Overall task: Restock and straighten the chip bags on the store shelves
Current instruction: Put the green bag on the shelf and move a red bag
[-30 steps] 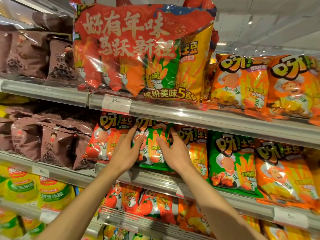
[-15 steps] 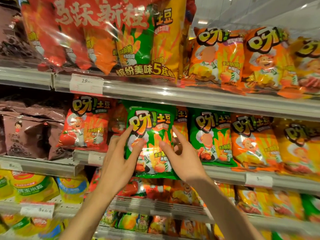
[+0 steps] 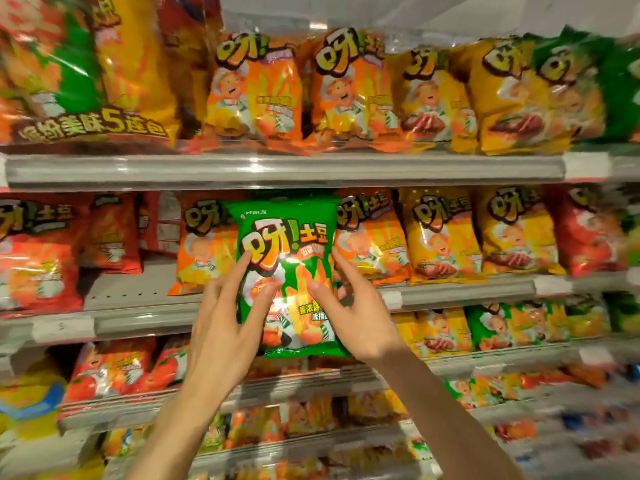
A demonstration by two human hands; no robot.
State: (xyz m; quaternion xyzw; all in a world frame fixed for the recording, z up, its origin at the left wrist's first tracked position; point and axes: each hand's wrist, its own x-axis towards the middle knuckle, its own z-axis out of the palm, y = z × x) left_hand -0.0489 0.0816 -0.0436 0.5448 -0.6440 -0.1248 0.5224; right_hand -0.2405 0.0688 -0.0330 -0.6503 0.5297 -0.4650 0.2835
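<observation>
Green bag: I held a green chip bag [image 3: 289, 275] upright in front of the middle shelf [image 3: 464, 293], off the shelf and between my two hands, its printed face toward me.
Left hand: my left hand [image 3: 225, 323] gripped the bag's left edge, the forefinger stretched up across the front near the big yellow lettering, the thumb laid on the front lower down.
Right hand: my right hand [image 3: 356, 317] gripped the bag's right edge, thumb on the front, fingers going round the side; how far they reached behind it I could not tell.
Hands together or apart: apart, one at each side, both clamped on the same bag.
Behind the bag: orange chip bags [image 3: 207, 244] stood upright on the middle shelf just left and right of it, with yellow bags [image 3: 440, 233] further right and red bags [image 3: 38, 251] to the left.
Gap: a bare stretch of shelf [image 3: 138, 289] showed between the red bags and the orange ones.
Upper shelf: orange bags [image 3: 256, 95] and yellow bags [image 3: 516, 95] stood in a row, with a large multipack [image 3: 93, 81] at the left.
Edges of the view: blurred; lower shelves held more bags I could not make out clearly.
</observation>
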